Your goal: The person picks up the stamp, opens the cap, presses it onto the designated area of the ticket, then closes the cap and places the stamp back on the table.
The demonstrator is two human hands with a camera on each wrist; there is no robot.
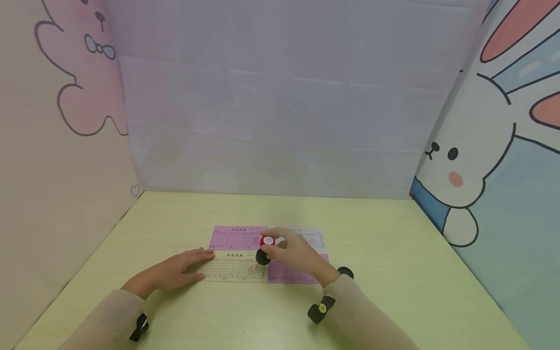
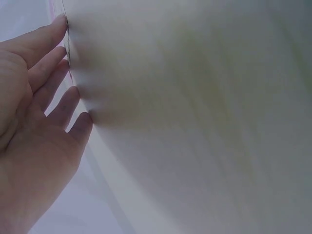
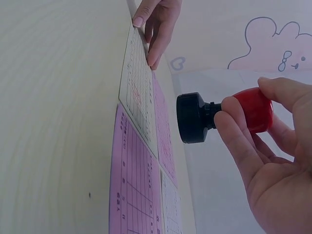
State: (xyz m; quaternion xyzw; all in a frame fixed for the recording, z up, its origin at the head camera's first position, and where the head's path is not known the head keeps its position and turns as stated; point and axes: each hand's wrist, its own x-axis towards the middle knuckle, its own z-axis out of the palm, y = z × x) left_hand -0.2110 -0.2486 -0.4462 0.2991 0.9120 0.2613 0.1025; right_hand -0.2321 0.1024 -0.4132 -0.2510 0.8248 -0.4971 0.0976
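My right hand (image 1: pixel 297 250) grips the red knob of a self-inking stamp (image 3: pixel 251 109) between thumb and fingers. The stamp's black round base hangs above the paper slips, with a gap showing in the right wrist view. Below it lie a cream printed form (image 1: pixel 232 270) and three more: a pink form (image 1: pixel 234 237) at the back left, a white form (image 1: pixel 317 238) at the back right and another pink form (image 1: pixel 286 274) at the front right. Red stamp marks show on several of them. My left hand (image 1: pixel 177 270), fingers extended, touches the left edge of the cream form.
A black round lid (image 1: pixel 345 272) lies on the pale yellow table (image 1: pixel 372 228) just beyond my right wrist. White cloth (image 1: pixel 280 121) closes off the back. Walls with cartoon drawings stand left and right.
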